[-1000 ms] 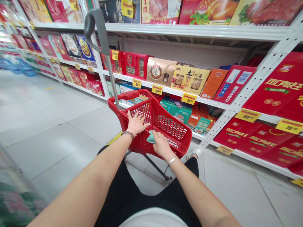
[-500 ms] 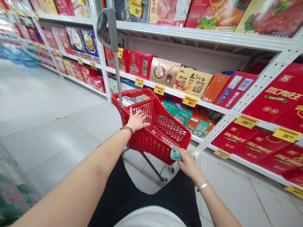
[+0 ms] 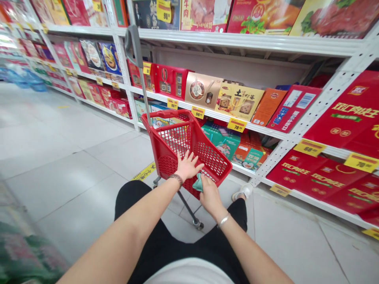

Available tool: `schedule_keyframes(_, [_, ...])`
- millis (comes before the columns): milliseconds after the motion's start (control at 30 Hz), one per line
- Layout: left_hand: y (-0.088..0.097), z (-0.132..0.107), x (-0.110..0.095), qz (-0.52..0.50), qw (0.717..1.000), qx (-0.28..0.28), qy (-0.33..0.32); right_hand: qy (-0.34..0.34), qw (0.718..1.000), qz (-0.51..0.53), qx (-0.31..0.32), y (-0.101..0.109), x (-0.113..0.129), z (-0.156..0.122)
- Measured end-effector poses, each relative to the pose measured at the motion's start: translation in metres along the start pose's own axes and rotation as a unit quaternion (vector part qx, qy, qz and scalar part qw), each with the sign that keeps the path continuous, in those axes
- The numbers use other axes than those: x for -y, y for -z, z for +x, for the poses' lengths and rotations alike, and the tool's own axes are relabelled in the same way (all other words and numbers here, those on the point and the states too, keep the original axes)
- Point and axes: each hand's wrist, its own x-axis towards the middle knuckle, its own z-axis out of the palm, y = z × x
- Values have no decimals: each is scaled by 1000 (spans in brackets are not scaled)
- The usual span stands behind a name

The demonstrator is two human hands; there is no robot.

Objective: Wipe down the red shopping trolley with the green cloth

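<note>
the right hand (image 3: 211, 194) is closed on a green cloth (image 3: 198, 184) at the near side of the red cart (image 3: 168, 167). the left hand (image 3: 187, 168) is spread open there too. wiping looks part done; what's left, i can't tell.

Hidden or blurred around the red cart (image 3: 195, 136)

At its near side, the left hand (image 3: 188, 165) hides some rim; the right hand (image 3: 211, 193) covers part of the green cloth (image 3: 197, 184). Leftward, blue containers (image 3: 36, 81) blur; above, upper boxes (image 3: 210, 16) are cropped.
</note>
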Motion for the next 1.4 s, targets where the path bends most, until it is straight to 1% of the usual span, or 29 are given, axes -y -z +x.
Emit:
schedule_keyframes(33, [-2,-3,-2,-1,1000,0,0,15,1000,7,7,-2,4,4])
schedule_keyframes(100, [-2,-6,3,10,1000,-7,1,49,998,16,22,-4,10,8])
schedule_keyframes(200, [3,-8,24,38,999,-11,-5,92,995,1,46,-3,12,4])
schedule_keyframes(267, [7,-9,40,48,999,-3,-10,110,992,-22,56,0,7,-2])
schedule_keyframes(400, [11,-13,62,56,998,19,-23,115,989,-64,60,12,-17,-4])
schedule_keyframes(533, [11,-23,75,59,997,24,-36,91,989,-98,58,34,-51,14])
schedule_keyframes(667, [9,-38,77,55,997,15,-42,94,984,-125,84,52,-80,34])
schedule_keyframes(733, [8,-45,74,49,998,12,-39,100,983,-125,94,54,-86,38])
schedule_keyframes(800, [8,-51,70,43,999,10,-29,100,985,-114,83,51,-87,36])
schedule_keyframes(900, [7,-56,66,43,999,4,-17,93,990,-88,59,43,-76,28])
schedule_keyframes(1000, [8,-58,68,40,999,6,-15,96,991,-63,65,35,-54,19])
schedule_keyframes(1100, [9,-59,76,34,999,8,-18,103,991,-45,75,27,-26,11])
schedule_keyframes(1233, [12,-55,90,43,999,18,-23,105,992,-17,75,12,10,-1])
schedule_keyframes(1333, [16,-50,98,50,998,46,7,113,991,-4,77,1,34,-9])
schedule_keyframes(1400, [19,-50,102,55,996,56,30,126,988,10,88,-3,47,-13])
